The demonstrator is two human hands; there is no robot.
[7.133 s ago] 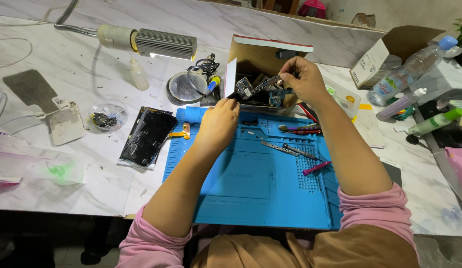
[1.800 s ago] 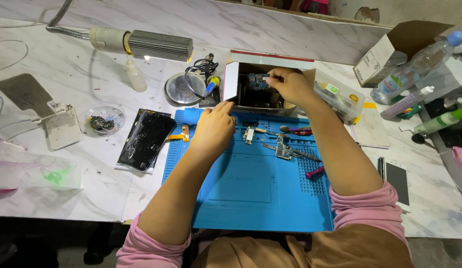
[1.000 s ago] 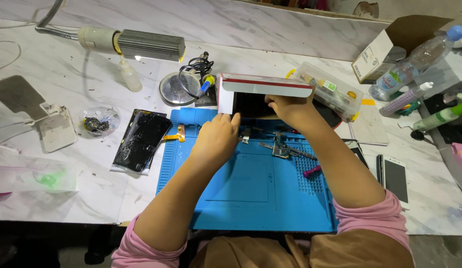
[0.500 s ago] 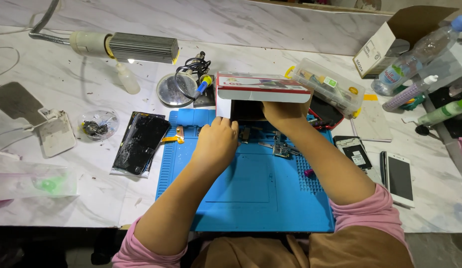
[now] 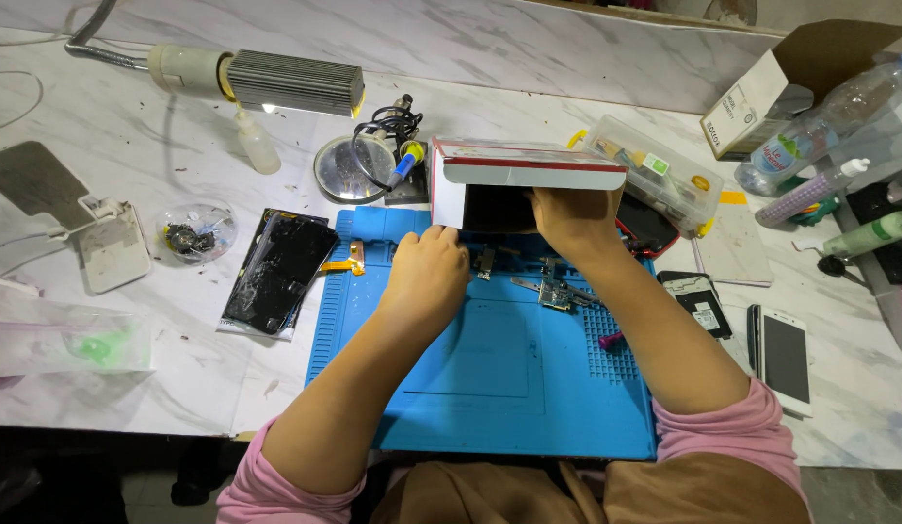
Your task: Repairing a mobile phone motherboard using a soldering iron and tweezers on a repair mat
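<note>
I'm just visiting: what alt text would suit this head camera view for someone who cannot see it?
A person's left hand and right hand hold a white box with a red-edged lid at the far edge of a blue work mat, on a cluttered marble table with a cracked phone screen nearby.

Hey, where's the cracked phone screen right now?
In the head view the cracked phone screen lies flat on the marble table, just off the blue mat's left edge, left of the left hand.
</note>
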